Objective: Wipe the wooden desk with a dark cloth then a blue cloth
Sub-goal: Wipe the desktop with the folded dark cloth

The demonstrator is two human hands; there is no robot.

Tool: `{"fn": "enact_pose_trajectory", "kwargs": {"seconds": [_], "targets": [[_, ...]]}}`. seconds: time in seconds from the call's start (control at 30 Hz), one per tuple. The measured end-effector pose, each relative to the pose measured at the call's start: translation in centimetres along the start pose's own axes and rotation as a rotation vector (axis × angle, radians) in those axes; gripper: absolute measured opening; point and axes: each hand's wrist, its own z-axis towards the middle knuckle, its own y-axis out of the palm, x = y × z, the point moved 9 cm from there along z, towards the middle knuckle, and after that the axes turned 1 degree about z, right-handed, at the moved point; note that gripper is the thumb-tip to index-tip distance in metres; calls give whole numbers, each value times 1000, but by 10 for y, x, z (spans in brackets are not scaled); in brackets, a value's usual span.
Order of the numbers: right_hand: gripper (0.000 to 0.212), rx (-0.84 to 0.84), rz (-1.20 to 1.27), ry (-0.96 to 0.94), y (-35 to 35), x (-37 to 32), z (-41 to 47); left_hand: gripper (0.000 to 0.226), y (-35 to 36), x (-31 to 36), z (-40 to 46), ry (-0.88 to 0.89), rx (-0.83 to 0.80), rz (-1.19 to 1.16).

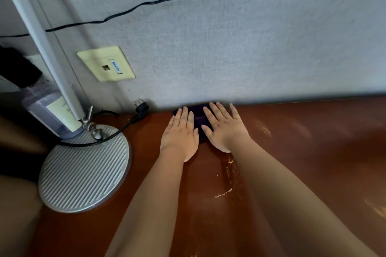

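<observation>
A dark cloth lies bunched on the reddish-brown wooden desk, right against the grey wall. My left hand presses flat on the cloth's left part with straight fingers. My right hand lies flat on its right part, fingers spread and reaching the wall edge. Most of the cloth is hidden under both palms. No blue cloth is in view.
A round ribbed grey lamp base with its slanted arm stands at the left. A black cable and plug lie beside it. A clear bottle stands behind the base. A cream wall socket sits above. Pale scuffs mark the desk.
</observation>
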Motion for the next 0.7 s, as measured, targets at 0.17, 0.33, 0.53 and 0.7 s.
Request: {"fn": "enact_pose_trajectory", "kwargs": {"seconds": [0.17, 0.33, 0.53, 0.7], "targets": [[63, 0, 8, 35, 4, 7, -24, 57, 1, 16, -14, 37, 13, 20], [63, -9, 25, 106, 16, 5, -71, 57, 9, 36, -50, 81, 22, -3], [61, -17, 43, 132, 28, -17, -120, 57, 21, 40, -101, 113, 22, 4], [61, -35, 23, 91, 28, -21, -118, 57, 23, 38, -108, 104, 12, 7]]}}
